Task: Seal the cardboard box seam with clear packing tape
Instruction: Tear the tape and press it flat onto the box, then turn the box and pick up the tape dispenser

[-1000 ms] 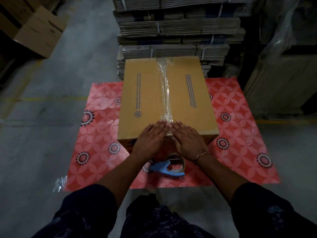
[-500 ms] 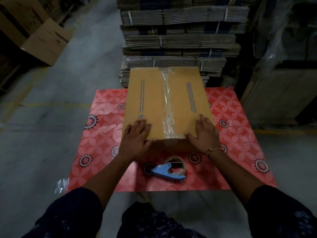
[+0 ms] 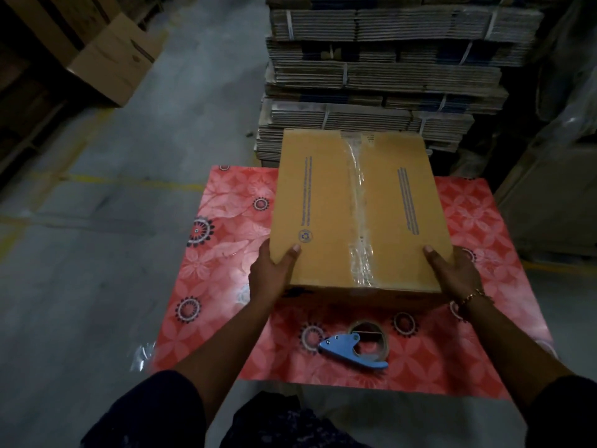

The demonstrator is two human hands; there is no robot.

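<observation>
Brown rectangular cardboard box sits on red floral plastic mat, clear tape strip along seam. I see left hand and right hand clamping near corners. Risk, I judge: wrinkled near tape end lifting; blue-handled tape dispenser underfoot.

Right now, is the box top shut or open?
Shut. The box has both top flaps lying flat, and clear tape runs along the seam from far edge to near edge.
</observation>
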